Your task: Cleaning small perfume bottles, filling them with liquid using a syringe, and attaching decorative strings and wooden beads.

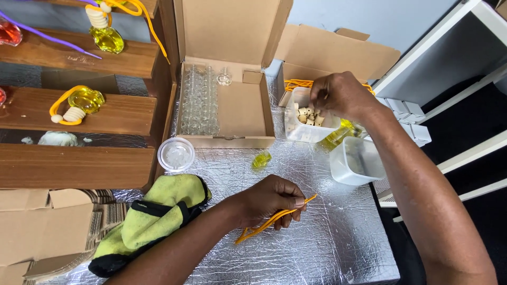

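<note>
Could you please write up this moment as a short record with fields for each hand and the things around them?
Surface: table covered in silver foil
Left hand: pinches a bundle of orange cords just above the foil
Right hand: reaches into a clear tub of small wooden caps
Near the right hand: an empty white tub, a bottle of yellow liquid
Centre: a small yellow bottle lying on the foil
Behind: an open cardboard box with rows of clear glass bottles
Left: a green cloth, a round lidded cup, wooden shelves
</note>
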